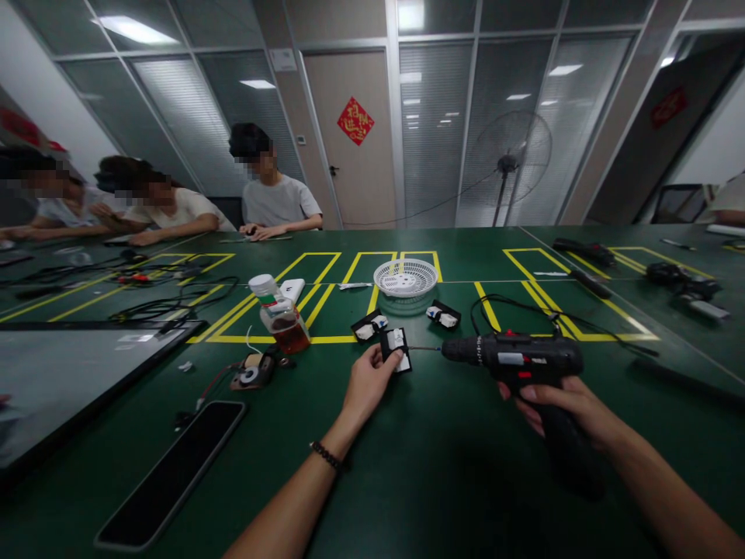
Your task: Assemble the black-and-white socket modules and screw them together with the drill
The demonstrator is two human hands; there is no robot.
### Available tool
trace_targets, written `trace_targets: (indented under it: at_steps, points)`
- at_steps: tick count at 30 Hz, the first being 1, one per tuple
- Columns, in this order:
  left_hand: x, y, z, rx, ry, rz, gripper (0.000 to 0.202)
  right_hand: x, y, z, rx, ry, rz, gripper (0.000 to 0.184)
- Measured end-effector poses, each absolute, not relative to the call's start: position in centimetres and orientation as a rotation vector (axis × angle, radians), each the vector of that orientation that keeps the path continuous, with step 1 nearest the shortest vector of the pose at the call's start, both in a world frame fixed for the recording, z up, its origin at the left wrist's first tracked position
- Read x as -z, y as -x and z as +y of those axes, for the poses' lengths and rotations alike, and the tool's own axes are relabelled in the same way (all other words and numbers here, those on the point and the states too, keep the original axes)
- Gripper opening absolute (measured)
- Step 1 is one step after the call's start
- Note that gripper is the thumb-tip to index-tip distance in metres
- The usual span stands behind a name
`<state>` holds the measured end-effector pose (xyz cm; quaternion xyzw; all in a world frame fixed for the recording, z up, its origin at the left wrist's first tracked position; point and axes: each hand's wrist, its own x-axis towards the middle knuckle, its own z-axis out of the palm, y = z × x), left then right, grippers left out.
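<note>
My left hand pinches a small black block with a white face just above the green table. A black cordless drill is in my right hand, fingers wrapped round its grip and pointing left. Its long thin bit reaches to the right side of the block; whether the tip touches or enters it I cannot tell. Two similar black-and-white pieces lie just beyond, one to the left and one to the right.
A white plastic basket stands behind the pieces. To the left are a bottle of brown liquid, a small coil motor, a phone and a large flat panel. Cables lie at right. Several people sit across at left.
</note>
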<state>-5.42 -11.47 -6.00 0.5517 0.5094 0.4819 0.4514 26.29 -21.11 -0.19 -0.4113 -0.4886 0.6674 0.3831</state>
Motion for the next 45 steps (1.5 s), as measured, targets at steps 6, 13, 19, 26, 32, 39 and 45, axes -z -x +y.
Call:
trace_targets:
  at_steps: [6,13,19,26,32,39,45]
  points:
    - [5.8,5.2,-11.6,-1.21,-1.321,1.27,0.044,0.3,-26.3,-21.1,-1.701,1.064,-1.232,0.028]
    - [5.9,5.4,-11.6,-1.195,-1.4,1.336,0.049,1.0,-26.4,-20.9,-1.68,1.064,-1.271,0.03]
    - [6.4,5.6,-11.6,-1.235,-1.458,1.479,0.056,2.0,-26.7,-21.0,-1.65,1.133,-1.271,0.029]
    - [6.2,5.4,-11.8,-1.309,-1.449,1.518,0.054,1.7,-25.7,-21.1,-1.635,1.133,-1.303,0.029]
    - [6.2,5.2,-12.0,-1.36,-1.417,1.525,0.063,1.7,-25.1,-21.0,-1.663,1.093,-1.22,0.029]
    - [6.0,5.0,-12.3,-1.404,-1.428,1.477,0.062,2.3,-24.8,-20.9,-1.651,1.061,-1.21,0.034]
    - [6.3,4.8,-12.1,-1.431,-1.391,1.486,0.061,2.5,-24.9,-20.9,-1.666,1.082,-1.272,0.034]
